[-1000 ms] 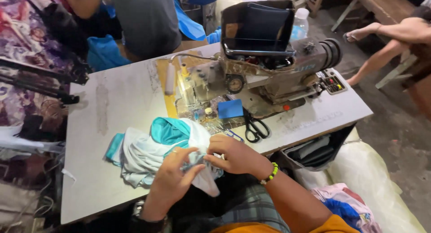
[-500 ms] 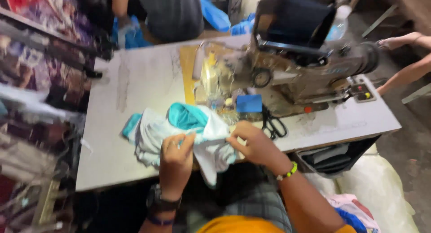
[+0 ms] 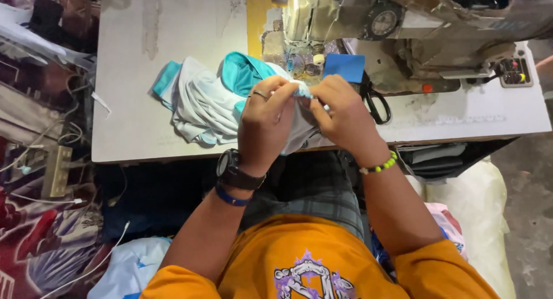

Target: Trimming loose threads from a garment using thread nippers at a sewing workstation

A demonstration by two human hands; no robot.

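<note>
A bundle of white and teal fabric (image 3: 201, 100) lies near the front edge of the white sewing table (image 3: 132, 57). My left hand (image 3: 266, 117), with a ring, a black watch and a blue band on the wrist, pinches an edge of the fabric. My right hand (image 3: 340, 112), with a green bead bracelet, pinches the same edge right beside it. Both hands meet over the table's front edge, just in front of the sewing machine (image 3: 403, 28).
Black scissors (image 3: 375, 103) lie beside my right hand, with a blue cloth patch (image 3: 344, 66) behind them. A small control box (image 3: 514, 71) sits at the table's right. Cables and a power strip (image 3: 57, 171) lie at left. White bags (image 3: 478, 212) stand at lower right.
The view has tipped down and closer to the table. Both hands have drawn together and lifted an edge of the fabric toward the machine.
</note>
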